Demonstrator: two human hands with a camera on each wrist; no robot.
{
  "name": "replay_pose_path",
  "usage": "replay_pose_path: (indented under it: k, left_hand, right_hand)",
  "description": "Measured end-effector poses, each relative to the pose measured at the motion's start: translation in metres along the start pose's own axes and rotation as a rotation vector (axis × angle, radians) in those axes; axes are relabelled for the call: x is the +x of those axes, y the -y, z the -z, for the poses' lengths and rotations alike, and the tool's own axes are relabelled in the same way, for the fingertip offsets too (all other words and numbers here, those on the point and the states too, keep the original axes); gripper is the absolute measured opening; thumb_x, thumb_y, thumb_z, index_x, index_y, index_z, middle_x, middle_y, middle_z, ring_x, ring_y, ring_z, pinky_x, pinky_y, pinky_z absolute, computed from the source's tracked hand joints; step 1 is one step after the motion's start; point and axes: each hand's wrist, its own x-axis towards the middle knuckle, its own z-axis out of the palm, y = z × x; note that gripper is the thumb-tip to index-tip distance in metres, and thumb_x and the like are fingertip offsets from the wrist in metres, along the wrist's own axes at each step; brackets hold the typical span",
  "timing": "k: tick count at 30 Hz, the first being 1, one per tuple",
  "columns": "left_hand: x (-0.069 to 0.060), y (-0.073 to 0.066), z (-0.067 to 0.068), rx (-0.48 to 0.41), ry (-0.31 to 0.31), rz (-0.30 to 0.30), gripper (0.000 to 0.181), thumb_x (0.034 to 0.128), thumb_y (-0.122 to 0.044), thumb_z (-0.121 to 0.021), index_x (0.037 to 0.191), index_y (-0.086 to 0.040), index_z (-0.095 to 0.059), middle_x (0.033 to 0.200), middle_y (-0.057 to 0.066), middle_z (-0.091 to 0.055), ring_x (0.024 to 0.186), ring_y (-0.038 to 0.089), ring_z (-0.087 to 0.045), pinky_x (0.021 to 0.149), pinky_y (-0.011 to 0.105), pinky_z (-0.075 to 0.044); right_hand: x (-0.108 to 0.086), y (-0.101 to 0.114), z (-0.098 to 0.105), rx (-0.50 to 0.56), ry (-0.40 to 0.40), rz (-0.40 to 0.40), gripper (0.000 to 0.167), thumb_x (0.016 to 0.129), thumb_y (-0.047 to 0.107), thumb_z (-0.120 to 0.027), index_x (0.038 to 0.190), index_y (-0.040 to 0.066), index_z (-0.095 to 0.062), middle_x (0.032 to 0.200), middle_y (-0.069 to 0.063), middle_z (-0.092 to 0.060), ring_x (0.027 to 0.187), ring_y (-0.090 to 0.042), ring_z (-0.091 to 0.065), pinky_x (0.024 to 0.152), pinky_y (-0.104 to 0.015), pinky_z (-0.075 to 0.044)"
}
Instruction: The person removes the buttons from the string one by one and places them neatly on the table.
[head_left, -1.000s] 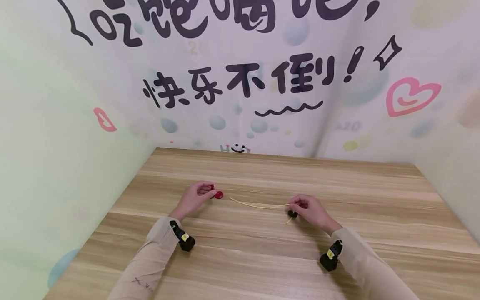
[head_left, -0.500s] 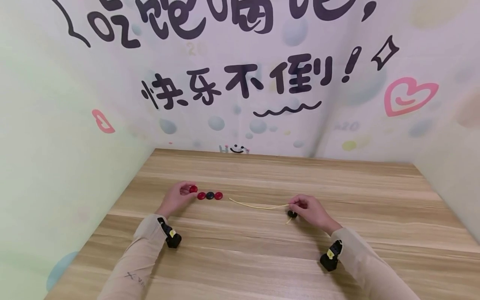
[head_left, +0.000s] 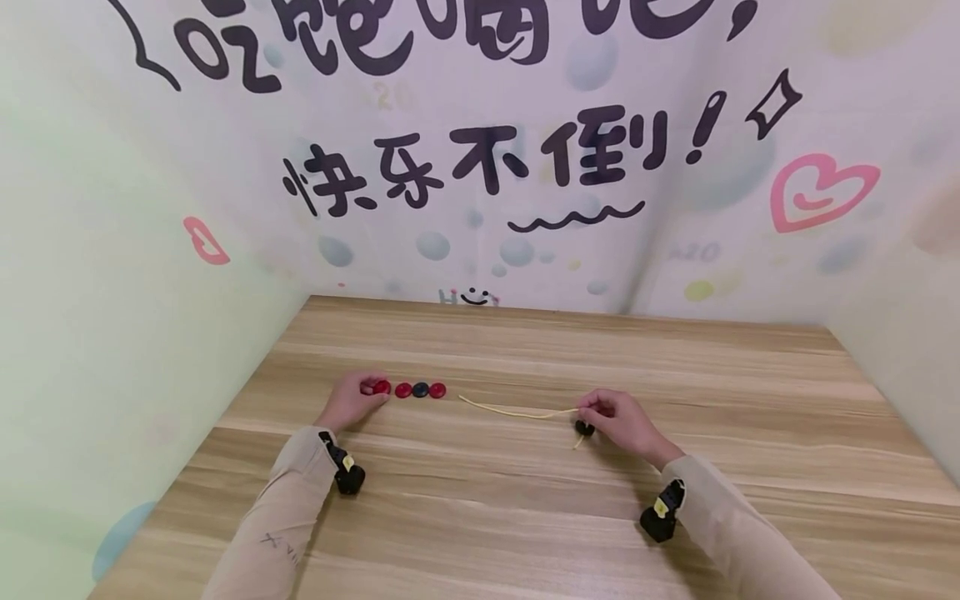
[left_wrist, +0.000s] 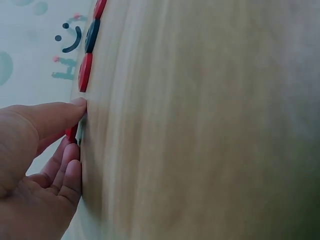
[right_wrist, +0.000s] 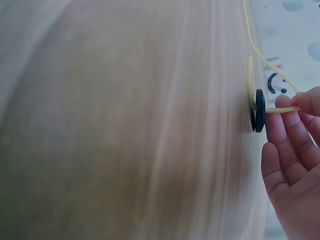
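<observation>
My left hand holds a round red button between thumb and fingers, low at the tabletop. Just right of it lie a red button, a dark button and another red button in a row. In the left wrist view the fingers partly cover the held button. My right hand pinches a yellow cord, whose long part trails left along the wood. In the right wrist view a black button hangs on this cord below the fingertips, with a short end beyond it.
Everything is on a wood-grain table. A printed cloth with dark lettering stands along the back edge, and pale walls close in both sides. Each wrist wears a small black camera.
My left hand has moved left off the row, uncovering the buttons there, then lowered the held red button to the row's left end. The right hand stays in place.
</observation>
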Motion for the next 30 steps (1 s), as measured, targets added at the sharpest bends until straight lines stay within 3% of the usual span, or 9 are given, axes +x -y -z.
replay_pose_path:
  k: [11, 18, 24, 30]
  left_hand:
    - [0.0031, -0.0009, -0.0012, 0.003, 0.068, -0.016, 0.034, 0.0793, -0.002, -0.061, 0.111, 0.008, -0.055, 0.1, 0.02, -0.057, 0.085, 0.026, -0.052, 0.075, 0.036, -0.043]
    - [0.005, 0.0008, -0.0006, 0.023, 0.093, -0.073, 0.034, 0.0792, -0.001, -0.06, 0.111, 0.01, -0.054, 0.101, 0.022, -0.057, 0.087, 0.029, -0.053, 0.077, 0.04, -0.044]
    - [0.004, -0.0014, 0.0004, -0.011, 0.091, -0.029, 0.037, 0.0799, -0.003, -0.061, 0.113, 0.01, -0.052, 0.106, 0.023, -0.055, 0.091, 0.03, -0.052, 0.079, 0.04, -0.043]
    - [0.0024, -0.0092, 0.0001, -0.037, 0.023, -0.005, 0.039, 0.0811, -0.006, -0.061, 0.116, 0.007, -0.051, 0.107, 0.021, -0.053, 0.093, 0.03, -0.049, 0.082, 0.041, -0.04]
  right_hand:
    - [0.0027, -0.0012, -0.0017, 0.001, 0.01, 0.016, 0.01, 0.084, 0.01, -0.06, 0.088, 0.001, -0.062, 0.079, -0.006, -0.062, 0.066, -0.012, -0.053, 0.056, -0.021, -0.044]
    - [0.0032, -0.0026, -0.0034, -0.015, 0.002, 0.003, 0.009, 0.084, 0.01, -0.06, 0.088, 0.002, -0.063, 0.078, -0.004, -0.062, 0.066, -0.013, -0.052, 0.056, -0.022, -0.044]
    - [0.0032, 0.0015, -0.0037, -0.024, 0.001, 0.007, 0.009, 0.084, 0.009, -0.06, 0.088, 0.001, -0.063, 0.077, -0.004, -0.061, 0.065, -0.01, -0.051, 0.056, -0.022, -0.044]
    - [0.0043, 0.006, -0.0049, -0.017, 0.005, 0.025, 0.01, 0.084, 0.008, -0.059, 0.089, -0.001, -0.062, 0.078, -0.005, -0.061, 0.066, -0.011, -0.052, 0.057, -0.022, -0.044]
